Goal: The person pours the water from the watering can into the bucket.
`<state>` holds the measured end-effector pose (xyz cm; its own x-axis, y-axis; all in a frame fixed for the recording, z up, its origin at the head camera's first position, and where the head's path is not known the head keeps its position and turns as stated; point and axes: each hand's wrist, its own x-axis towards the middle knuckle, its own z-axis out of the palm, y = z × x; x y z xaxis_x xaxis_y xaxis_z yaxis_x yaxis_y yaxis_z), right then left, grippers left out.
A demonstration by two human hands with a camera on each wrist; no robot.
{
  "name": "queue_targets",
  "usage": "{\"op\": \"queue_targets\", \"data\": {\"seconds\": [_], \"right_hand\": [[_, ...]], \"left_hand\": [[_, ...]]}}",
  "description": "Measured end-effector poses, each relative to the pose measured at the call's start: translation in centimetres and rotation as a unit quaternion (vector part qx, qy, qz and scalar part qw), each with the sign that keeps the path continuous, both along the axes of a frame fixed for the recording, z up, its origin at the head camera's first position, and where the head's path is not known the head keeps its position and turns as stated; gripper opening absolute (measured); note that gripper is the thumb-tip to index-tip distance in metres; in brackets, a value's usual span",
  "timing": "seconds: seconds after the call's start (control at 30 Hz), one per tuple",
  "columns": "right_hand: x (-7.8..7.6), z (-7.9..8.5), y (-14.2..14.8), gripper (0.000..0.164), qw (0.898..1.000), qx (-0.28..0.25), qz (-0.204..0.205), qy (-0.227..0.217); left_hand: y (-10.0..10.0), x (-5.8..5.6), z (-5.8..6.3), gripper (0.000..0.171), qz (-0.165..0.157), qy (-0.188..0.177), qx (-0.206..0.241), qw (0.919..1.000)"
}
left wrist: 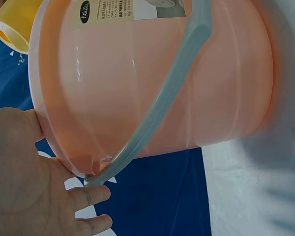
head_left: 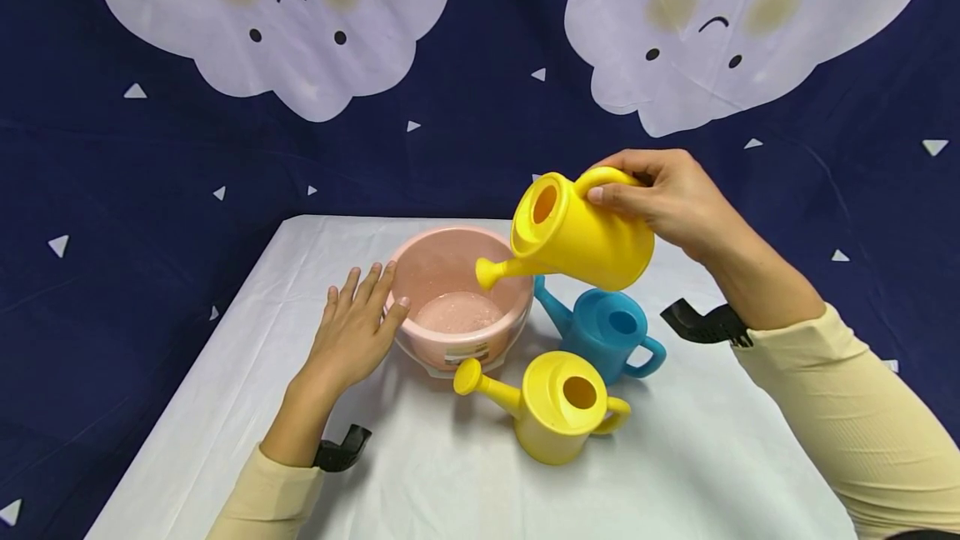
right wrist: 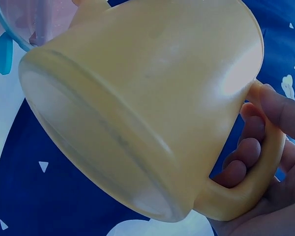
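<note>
My right hand point(head_left: 663, 194) grips the handle of a yellow watering can point(head_left: 592, 236), holding it tilted in the air with its spout over a pink bucket point(head_left: 517, 332). In the right wrist view, fingers point(right wrist: 248, 147) curl through the handle and the can's base faces the camera. Clear liquid with bubbles point(head_left: 459, 312) lies in the bottom of the bucket. My left hand point(head_left: 356, 327) rests at the bucket's left rim with its fingers straight. In the left wrist view, the palm point(left wrist: 29, 182) is beside the rim, close to the end of the grey bucket handle point(left wrist: 152, 115).
A second yellow watering can point(head_left: 555, 415) stands upright in front of the bucket. A blue watering can point(head_left: 600, 336) stands behind it, to the bucket's right. A white cloth point(head_left: 420, 473) covers the table. Behind hangs a dark blue curtain with white clouds point(head_left: 322, 23).
</note>
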<state>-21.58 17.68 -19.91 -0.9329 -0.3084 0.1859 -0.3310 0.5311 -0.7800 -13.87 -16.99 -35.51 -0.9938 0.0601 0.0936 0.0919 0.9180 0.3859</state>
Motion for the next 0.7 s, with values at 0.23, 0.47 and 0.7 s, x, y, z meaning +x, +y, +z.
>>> {"op": "queue_targets", "data": {"seconds": [0.23, 0.47, 0.7], "right_hand": [[-0.08, 0.0, -0.16, 0.033, 1.0, 0.004, 0.002, 0.003], [-0.23, 0.07, -0.4, 0.033, 1.0, 0.011, 0.006, 0.006], [-0.36, 0.15, -0.87, 0.033, 1.0, 0.021, 0.009, 0.015]], "left_hand": [[0.06, 0.02, 0.01, 0.067, 0.001, 0.002, 0.001, 1.0], [0.09, 0.04, -0.01, 0.067, 0.003, 0.004, 0.001, 1.0], [0.12, 0.01, -0.05, 0.067, 0.004, 0.003, 0.003, 1.0]]}}
